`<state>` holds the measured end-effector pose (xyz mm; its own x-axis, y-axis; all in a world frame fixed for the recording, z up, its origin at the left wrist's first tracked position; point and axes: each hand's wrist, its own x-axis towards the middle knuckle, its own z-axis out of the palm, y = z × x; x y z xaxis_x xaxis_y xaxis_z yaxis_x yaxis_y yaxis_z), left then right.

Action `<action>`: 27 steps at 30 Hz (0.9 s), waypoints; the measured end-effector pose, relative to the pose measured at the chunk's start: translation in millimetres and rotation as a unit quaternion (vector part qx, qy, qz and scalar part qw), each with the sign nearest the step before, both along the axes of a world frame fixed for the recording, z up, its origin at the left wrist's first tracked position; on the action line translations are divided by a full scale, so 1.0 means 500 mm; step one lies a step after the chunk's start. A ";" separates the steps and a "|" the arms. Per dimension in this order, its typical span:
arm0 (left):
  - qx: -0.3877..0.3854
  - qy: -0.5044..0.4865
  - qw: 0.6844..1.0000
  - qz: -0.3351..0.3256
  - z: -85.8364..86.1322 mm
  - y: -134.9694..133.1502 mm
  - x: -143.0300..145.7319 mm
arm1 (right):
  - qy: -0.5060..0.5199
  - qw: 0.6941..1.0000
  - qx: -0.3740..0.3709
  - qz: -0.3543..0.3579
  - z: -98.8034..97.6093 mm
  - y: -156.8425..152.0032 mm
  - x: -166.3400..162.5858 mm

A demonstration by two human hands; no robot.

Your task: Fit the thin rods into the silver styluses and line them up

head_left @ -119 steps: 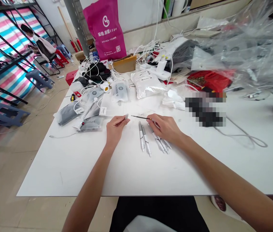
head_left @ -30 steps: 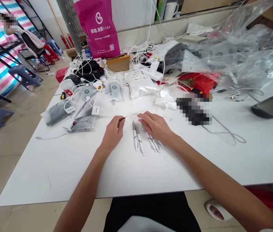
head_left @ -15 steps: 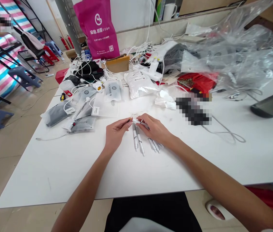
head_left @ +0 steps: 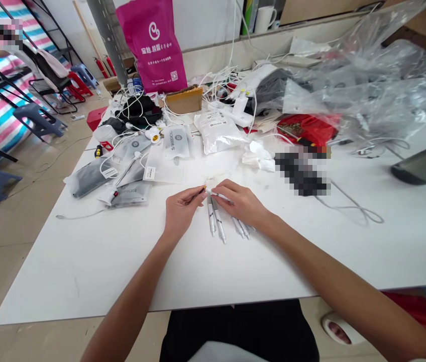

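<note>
My left hand (head_left: 183, 211) is closed in a pinch on a thin dark stick (head_left: 198, 193) with a yellowish tip; it looks like part of a pen, but the fingers cover most of it. Just to its right, my right hand (head_left: 245, 203) has its fingers closed on a white pen barrel (head_left: 221, 196) whose end points toward the left hand. Between and below the hands, two white and grey pens (head_left: 219, 226) lie on the white table (head_left: 122, 271). Several more pens (head_left: 240, 229) lie partly hidden beneath my right hand.
Behind the hands lie a stuffed white plastic bag (head_left: 218, 131), packaged pouches (head_left: 177, 142) and crumpled tissue (head_left: 258, 156). Tangled white cables (head_left: 216, 85), a magenta bag (head_left: 152, 45) and clear plastic sheeting (head_left: 371, 90) fill the back. A person (head_left: 28, 55) sits far left.
The fingertips of my right hand have shifted slightly, and the white barrel in them shows more plainly. My left hand has barely moved. The pens on the table lie as before.
</note>
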<state>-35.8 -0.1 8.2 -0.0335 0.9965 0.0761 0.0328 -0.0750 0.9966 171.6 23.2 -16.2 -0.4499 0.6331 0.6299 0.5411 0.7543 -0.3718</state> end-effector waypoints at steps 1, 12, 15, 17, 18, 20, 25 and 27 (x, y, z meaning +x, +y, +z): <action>-0.003 -0.006 1.000 0.001 0.003 -0.001 0.002 | 0.000 1.000 0.004 0.000 -0.001 0.000 0.000; 0.000 -0.034 0.999 0.006 0.019 -0.003 0.000 | 0.056 0.997 -0.055 0.024 0.009 -0.001 -0.008; -0.005 -0.049 0.999 -0.004 0.023 -0.002 -0.003 | 0.032 0.997 -0.069 0.000 0.008 0.000 -0.008; -0.017 -0.066 0.998 -0.010 0.025 -0.001 -0.003 | 0.047 0.995 -0.085 -0.016 0.011 -0.003 -0.008; -0.026 -0.076 0.997 -0.013 0.024 -0.001 -0.003 | 0.074 0.992 -0.100 -0.020 0.014 -0.006 -0.009; -0.053 -0.089 0.994 -0.026 0.022 0.000 -0.003 | 0.154 0.979 -0.137 -0.007 0.024 -0.014 -0.013; -0.124 -0.114 0.982 -0.090 0.018 0.002 -0.005 | 0.260 0.948 -0.168 0.075 0.039 -0.032 -0.030; -0.145 -0.129 0.975 -0.106 0.018 0.001 -0.005 | 0.238 0.954 -0.161 0.086 0.036 -0.033 -0.032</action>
